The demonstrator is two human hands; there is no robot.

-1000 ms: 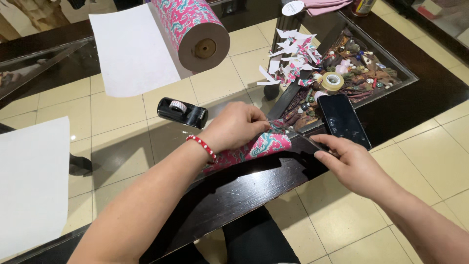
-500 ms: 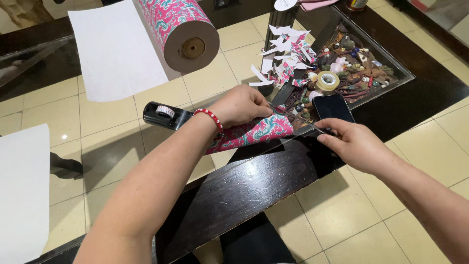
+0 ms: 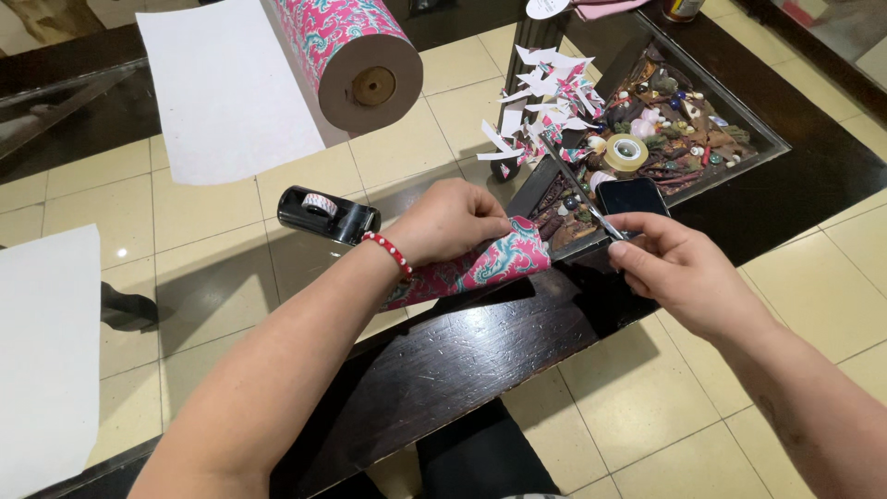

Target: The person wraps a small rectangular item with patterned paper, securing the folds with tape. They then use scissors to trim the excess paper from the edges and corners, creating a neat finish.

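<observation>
One white sheet (image 3: 42,360) is seen at far left on the glass table (image 3: 231,249), a second white sheet (image 3: 226,88) is unrolled from the one roll of pink patterned paper (image 3: 346,51). One black tape dispenser (image 3: 325,212) is set just left of the left hand (image 3: 453,222), near it but apart. The left hand, with a red bead bracelet (image 3: 388,251) at the wrist, is closed down on one small parcel wrapped in pink paper (image 3: 476,268), lying at the table's dark wooden edge (image 3: 480,342). Paper scraps (image 3: 540,106) are piled behind it, count not clear. A recessed tray (image 3: 753,139) is filled with small trinkets, too many to count, plus one tape roll (image 3: 626,152) and one dark phone (image 3: 630,196). One thin metal tool (image 3: 599,217) is pinched in the right hand (image 3: 679,268), fingers narrow, just right of the parcel
</observation>
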